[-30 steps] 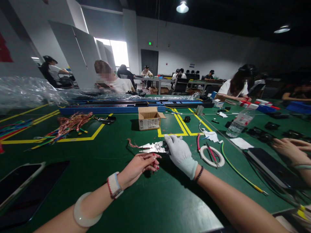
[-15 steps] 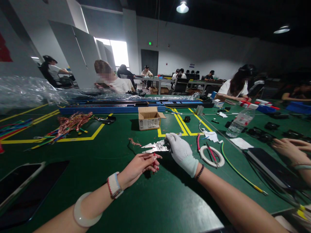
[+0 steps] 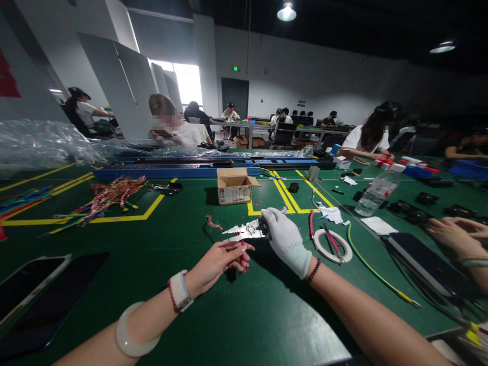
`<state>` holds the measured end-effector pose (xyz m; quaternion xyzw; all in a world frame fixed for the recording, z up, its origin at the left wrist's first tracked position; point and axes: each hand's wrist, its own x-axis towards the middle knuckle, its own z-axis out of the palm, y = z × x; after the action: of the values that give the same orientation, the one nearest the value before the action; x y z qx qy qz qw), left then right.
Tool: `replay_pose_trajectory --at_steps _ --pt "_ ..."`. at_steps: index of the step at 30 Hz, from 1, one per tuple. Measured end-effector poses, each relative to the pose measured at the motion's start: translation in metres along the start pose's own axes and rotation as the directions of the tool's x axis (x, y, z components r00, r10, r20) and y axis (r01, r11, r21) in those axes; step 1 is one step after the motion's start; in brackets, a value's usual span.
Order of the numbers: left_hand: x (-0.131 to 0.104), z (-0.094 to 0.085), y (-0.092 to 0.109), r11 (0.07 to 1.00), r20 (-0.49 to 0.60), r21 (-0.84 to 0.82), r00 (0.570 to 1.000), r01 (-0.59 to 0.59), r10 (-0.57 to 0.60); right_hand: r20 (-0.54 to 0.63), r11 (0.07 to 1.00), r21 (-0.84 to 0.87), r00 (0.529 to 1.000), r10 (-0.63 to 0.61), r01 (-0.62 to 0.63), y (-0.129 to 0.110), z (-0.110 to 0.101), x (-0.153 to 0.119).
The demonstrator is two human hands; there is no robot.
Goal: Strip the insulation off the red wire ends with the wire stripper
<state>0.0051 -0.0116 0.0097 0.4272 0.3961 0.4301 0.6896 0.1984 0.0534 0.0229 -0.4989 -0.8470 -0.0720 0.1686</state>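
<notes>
My right hand (image 3: pixel 284 235), in a pale grey glove, is closed around the handles of wire strippers (image 3: pixel 249 230). Their silver jaws point left and stand slightly apart. Just below the jaws, my bare left hand (image 3: pixel 223 259) pinches a short red wire (image 3: pixel 243 249); the fingers hide much of it. The wire's upper end reaches the lower jaw, but I cannot tell whether it sits in a notch. A small tuft of copper strands (image 3: pixel 214 223) is left of the jaw tips, with a dark strand running below it.
Beyond the hands stands an open cardboard box (image 3: pixel 234 193). A copper-wire bundle (image 3: pixel 118 193) lies left. To the right are a white tape ring (image 3: pixel 333 246), a green-yellow cable (image 3: pixel 381 272) and a water bottle (image 3: pixel 375 193). A co-worker's hands (image 3: pixel 457 236) are at the right edge.
The copper tuft has shifted slightly to the right and changed its shape. Both hands and the wire strippers stay almost where they were.
</notes>
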Motion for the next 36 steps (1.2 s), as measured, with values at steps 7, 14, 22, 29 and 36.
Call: replay_pose_trajectory --at_steps 7,14,22,29,36 --pt "0.000 -0.001 -0.001 1.000 0.004 -0.008 1.000 0.013 -0.013 0.007 0.999 0.049 1.000 0.012 -0.012 0.000 0.004 0.001" --pt "0.002 -0.004 -0.004 1.000 0.015 -0.013 1.000 0.021 -0.020 0.061 0.997 -0.063 0.997 0.043 -0.040 -0.001 0.002 0.004" --pt "0.002 -0.002 -0.003 0.999 0.006 0.007 0.999 0.036 -0.036 0.106 0.992 -0.105 0.991 0.086 -0.075 0.000 -0.002 0.006" --pt "0.001 0.001 -0.001 0.998 -0.014 0.064 1.000 0.025 -0.024 0.103 0.995 -0.035 0.990 0.096 -0.093 0.008 -0.001 0.007" --pt "-0.003 0.007 -0.002 0.997 -0.030 0.061 0.999 -0.036 0.038 0.032 0.991 -0.035 0.991 0.128 -0.127 0.024 -0.017 0.013"
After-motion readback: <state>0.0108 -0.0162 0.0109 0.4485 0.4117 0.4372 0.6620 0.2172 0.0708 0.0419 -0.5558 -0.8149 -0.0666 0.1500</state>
